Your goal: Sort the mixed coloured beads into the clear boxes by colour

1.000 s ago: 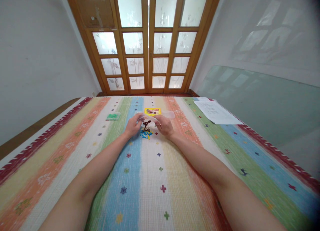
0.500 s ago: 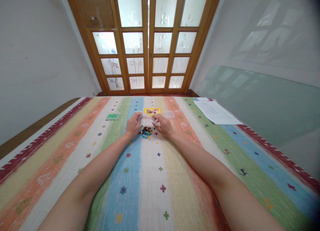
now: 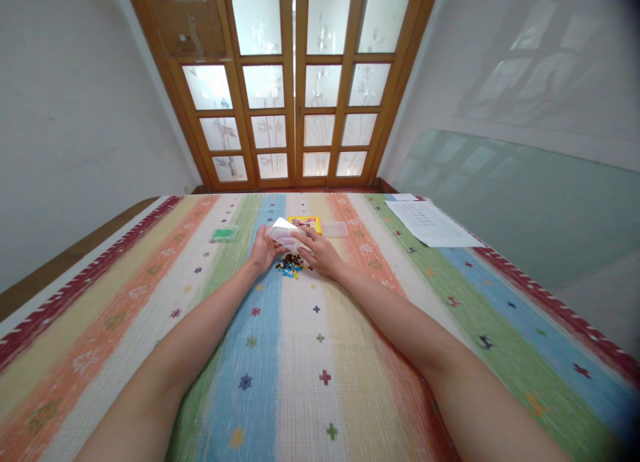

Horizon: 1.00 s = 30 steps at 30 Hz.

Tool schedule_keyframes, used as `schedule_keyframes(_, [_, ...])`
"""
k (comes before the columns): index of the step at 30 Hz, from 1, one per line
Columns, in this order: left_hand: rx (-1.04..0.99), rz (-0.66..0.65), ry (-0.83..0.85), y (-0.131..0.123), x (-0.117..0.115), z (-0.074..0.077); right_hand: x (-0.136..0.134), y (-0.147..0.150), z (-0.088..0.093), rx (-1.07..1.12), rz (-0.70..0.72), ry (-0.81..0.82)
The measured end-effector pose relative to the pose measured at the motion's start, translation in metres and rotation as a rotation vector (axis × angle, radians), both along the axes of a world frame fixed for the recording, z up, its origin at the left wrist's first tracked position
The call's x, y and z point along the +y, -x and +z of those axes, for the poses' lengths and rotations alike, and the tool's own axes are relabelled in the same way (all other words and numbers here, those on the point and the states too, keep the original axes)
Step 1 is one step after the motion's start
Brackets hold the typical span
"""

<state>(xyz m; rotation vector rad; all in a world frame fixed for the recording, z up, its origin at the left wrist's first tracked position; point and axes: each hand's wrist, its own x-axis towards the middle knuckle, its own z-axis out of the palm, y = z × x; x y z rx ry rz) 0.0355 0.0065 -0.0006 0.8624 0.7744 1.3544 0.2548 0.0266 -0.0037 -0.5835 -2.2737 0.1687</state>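
Note:
Between my two hands a clear plastic box [image 3: 286,232] is held tilted above the table, its top catching the light. My left hand [image 3: 263,249] grips its left side, with the fingers partly behind and under it. On the right side, my right hand [image 3: 319,250] has its fingers laid over the box and closed on its edge. Just below lies a small pile of tiny beads or bricks [image 3: 291,267] in blue, yellow, dark brown and black. A yellow card or packet [image 3: 313,223] with red print lies behind the hands, partly covered by them.
A second clear plastic piece [image 3: 335,229] lies right of the yellow card. A small clear box with green contents [image 3: 225,233] sits to the left. Printed paper sheets [image 3: 430,223] rest at the right edge of the striped tablecloth [image 3: 300,355].
The clear box has been turned so its flat, shiny face shows upward. My left hand has shifted under its side, and my right fingers have spread across it.

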Motion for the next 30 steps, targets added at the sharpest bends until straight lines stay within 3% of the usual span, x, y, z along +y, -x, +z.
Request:
schedule_keyframes(4, [0.114,0.049,-0.067,-0.002,-0.002,-0.004,0.003,0.001,-0.004,0.020,-0.009,0.010])
schedule_keyframes(10, [0.244,0.238,-0.092,0.003,0.006,-0.011,0.005,0.001,-0.005,0.024,-0.050,0.032])
schedule_keyframes(19, [0.227,0.653,-0.041,0.054,0.029,-0.020,0.008,-0.001,-0.006,0.087,-0.089,0.069])
schedule_keyframes(26, [0.287,0.755,0.018,0.073,0.037,-0.027,0.007,0.001,-0.007,0.081,-0.077,0.059])
schedule_keyframes(30, [0.500,0.769,0.070,0.077,0.037,-0.028,0.008,0.001,-0.008,0.064,-0.085,0.076])
